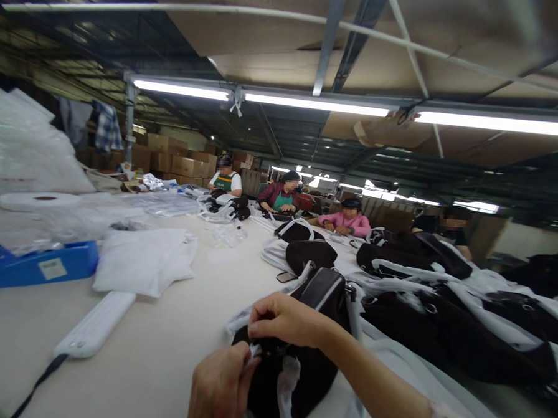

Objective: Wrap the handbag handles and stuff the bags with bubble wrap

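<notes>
At six o'clock on the pale worktable (168,353), the left hand (220,390) and right hand (285,321) both pinch the top edge of a black fabric bag (318,298), apparently steadying its white paper stuffing (289,378).

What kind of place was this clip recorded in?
Most likely a bag factory's packing or finishing floor. Black bags with white straps pile along a long worktable, seated workers line it, and cardboard boxes are stacked behind. Both hands work at a black bag.
</notes>
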The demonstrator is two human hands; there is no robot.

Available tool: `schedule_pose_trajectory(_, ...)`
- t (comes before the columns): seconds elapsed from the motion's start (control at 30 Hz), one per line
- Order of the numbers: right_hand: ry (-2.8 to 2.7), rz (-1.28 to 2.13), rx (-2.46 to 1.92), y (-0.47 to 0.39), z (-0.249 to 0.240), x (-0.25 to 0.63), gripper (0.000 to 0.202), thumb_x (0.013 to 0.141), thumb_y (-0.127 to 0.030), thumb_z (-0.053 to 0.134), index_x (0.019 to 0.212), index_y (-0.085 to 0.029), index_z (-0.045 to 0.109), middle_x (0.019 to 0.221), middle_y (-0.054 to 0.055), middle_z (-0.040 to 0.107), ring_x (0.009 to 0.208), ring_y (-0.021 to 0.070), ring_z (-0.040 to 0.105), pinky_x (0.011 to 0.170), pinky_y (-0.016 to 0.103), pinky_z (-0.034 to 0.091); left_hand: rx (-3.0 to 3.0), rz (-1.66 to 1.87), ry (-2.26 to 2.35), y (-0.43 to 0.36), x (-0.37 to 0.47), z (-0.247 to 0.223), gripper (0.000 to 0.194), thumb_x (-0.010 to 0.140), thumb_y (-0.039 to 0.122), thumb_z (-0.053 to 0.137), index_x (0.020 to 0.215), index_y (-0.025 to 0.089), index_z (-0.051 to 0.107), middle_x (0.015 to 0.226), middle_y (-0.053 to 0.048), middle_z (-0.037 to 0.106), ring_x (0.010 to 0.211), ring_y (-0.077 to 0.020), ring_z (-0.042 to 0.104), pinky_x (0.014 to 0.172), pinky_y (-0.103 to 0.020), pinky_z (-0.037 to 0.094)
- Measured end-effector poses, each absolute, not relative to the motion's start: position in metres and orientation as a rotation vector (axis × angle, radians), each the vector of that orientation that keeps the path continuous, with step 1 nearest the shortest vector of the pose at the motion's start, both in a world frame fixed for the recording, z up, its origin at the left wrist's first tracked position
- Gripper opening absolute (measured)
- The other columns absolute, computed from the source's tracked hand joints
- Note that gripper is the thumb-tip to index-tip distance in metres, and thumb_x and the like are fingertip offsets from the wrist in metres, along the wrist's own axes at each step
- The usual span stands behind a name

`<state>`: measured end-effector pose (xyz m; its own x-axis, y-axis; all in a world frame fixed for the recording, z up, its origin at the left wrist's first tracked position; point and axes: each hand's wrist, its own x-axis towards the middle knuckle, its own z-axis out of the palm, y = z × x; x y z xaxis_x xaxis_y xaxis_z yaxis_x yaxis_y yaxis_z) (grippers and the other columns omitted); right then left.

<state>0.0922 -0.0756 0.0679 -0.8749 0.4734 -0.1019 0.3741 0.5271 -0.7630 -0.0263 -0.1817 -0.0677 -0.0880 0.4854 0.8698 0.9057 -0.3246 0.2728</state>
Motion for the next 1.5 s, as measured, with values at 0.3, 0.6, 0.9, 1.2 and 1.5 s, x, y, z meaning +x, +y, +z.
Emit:
schedule_pose_trajectory(0.3,-2.458,0.522,-0.315,-0.11,0.05,0.118,0.022,0.089,-0.007,0.054,0.071,-0.017,0.063,0.076,0.0,0.055,0.07,0.0111,0.055,0.064,0.02,0.042,-2.099,-2.098,-2.123,-0.192,-0.018,-0.022,0.025,0.092,0.045,0.043,0.08,0.023,0.041,0.063,0.007,0.039,0.057,-0.0123,0.037,0.052,-0.023,0.03)
schedule_pose_trajectory(0.6,-2.333,-0.188,-0.012,-0.131,0.005,0.129,0.034,0.1,-0.013,0.034,0.08,-0.017,0.061,0.077,0.005,0.061,0.077,0.0183,0.053,0.081,0.034,0.051,-2.363,-1.883,-2.254,-0.192,-0.034,0.005,0.02,0.083,0.036,0.046,0.072,0.02,0.049,0.062,0.005,0.045,0.061,-0.0141,0.041,0.059,-0.025,0.032)
schedule_pose_trajectory(0.9,-2.284,0.546,-0.319,-0.113,0.031,0.13,0.022,0.09,-0.011,0.06,0.102,-0.023,0.073,0.098,0.004,0.07,0.092,0.0159,0.065,0.083,0.026,0.052,-2.426,-1.609,-2.069,-0.197,-0.034,0.012,0.019,0.091,0.031,0.042,0.08,0.02,0.053,0.074,0.0,0.06,0.07,-0.0168,0.053,0.064,-0.027,0.034)
schedule_pose_trajectory(1.2,-2.354,0.373,-0.224,-0.111,0.014,0.129,0.04,0.079,-0.005,0.068,0.116,-0.019,0.067,0.113,0.008,0.07,0.104,0.0201,0.065,0.093,0.031,0.054,-2.427,-1.612,-2.117,-0.195,-0.037,0.015,0.017,0.086,0.028,0.044,0.079,0.019,0.056,0.076,0.0,0.062,0.072,-0.0172,0.054,0.067,-0.027,0.037)
schedule_pose_trajectory(1.5,-2.252,-0.082,-0.11,-0.115,0.003,0.127,0.022,0.093,-0.005,0.045,0.096,-0.019,0.063,0.098,0.007,0.069,0.094,0.0163,0.067,0.106,0.039,0.048,-2.404,-1.718,-2.194,-0.189,-0.037,0.017,0.019,0.081,0.034,0.047,0.072,0.019,0.053,0.065,0.004,0.051,0.064,-0.0135,0.044,0.059,-0.026,0.032)
